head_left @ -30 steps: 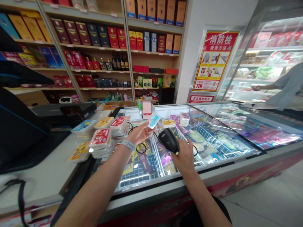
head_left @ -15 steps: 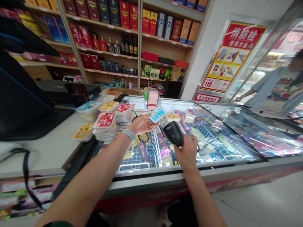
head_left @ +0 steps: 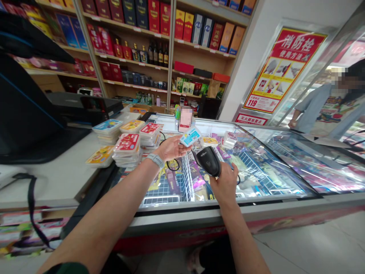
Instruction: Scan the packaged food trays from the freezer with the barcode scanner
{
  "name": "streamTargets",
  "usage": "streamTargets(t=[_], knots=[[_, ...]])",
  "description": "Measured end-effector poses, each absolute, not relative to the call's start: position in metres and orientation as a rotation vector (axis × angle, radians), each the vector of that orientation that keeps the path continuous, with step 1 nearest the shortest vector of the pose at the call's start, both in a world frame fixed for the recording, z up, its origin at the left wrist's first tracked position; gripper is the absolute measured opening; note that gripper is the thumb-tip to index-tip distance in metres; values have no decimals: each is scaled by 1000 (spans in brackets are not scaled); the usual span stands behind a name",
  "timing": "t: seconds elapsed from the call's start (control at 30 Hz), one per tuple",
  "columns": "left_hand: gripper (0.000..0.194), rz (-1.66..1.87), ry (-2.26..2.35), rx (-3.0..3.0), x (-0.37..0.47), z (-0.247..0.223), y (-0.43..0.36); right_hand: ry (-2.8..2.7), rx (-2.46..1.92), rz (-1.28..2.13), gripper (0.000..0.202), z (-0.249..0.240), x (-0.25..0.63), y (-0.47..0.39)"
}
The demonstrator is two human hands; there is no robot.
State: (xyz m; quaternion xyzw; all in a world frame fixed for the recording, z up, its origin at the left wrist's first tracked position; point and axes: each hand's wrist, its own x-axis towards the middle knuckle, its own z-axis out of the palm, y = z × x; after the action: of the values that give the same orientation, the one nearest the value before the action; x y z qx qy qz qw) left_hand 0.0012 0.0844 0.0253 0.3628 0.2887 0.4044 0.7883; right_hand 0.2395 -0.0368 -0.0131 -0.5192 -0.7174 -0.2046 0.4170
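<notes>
My left hand (head_left: 173,148), with a watch on its wrist, holds a flat blue-and-white package (head_left: 190,137) by its left edge above the glass freezer top. In my right hand (head_left: 224,179) is a black handheld scanner (head_left: 209,160), its head tilted toward the package; the two do not touch. Left of my left hand are stacks of flat packs: red-topped packs (head_left: 127,144), more red ones (head_left: 149,130), blue ones (head_left: 107,126) and yellow ones (head_left: 100,156). A yellow pack (head_left: 209,142) and a small white stack (head_left: 229,139) lie beyond the scanner.
The freezer (head_left: 256,201) spans the front, with wire baskets under its glass. A black monitor (head_left: 25,99) stands on the counter (head_left: 57,182) at left. Shelves (head_left: 131,28) of boxes and bottles line the back. A person (head_left: 327,106) stands behind the freezer at right.
The view has shifted slightly. My left hand still holds the package and my right hand the scanner, both nearly unmoved. The person at right has drawn an arm in slightly.
</notes>
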Motion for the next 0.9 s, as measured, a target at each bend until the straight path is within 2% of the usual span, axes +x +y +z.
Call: streamTargets(t=[0.7, 0.9], knots=[[42, 887, 609, 771, 8, 31, 79, -1779, -1311, -516, 29, -14, 240, -37], [36, 927, 599, 745, 16, 40, 73, -1769, -1299, -527, 30, -15, 241, -36]])
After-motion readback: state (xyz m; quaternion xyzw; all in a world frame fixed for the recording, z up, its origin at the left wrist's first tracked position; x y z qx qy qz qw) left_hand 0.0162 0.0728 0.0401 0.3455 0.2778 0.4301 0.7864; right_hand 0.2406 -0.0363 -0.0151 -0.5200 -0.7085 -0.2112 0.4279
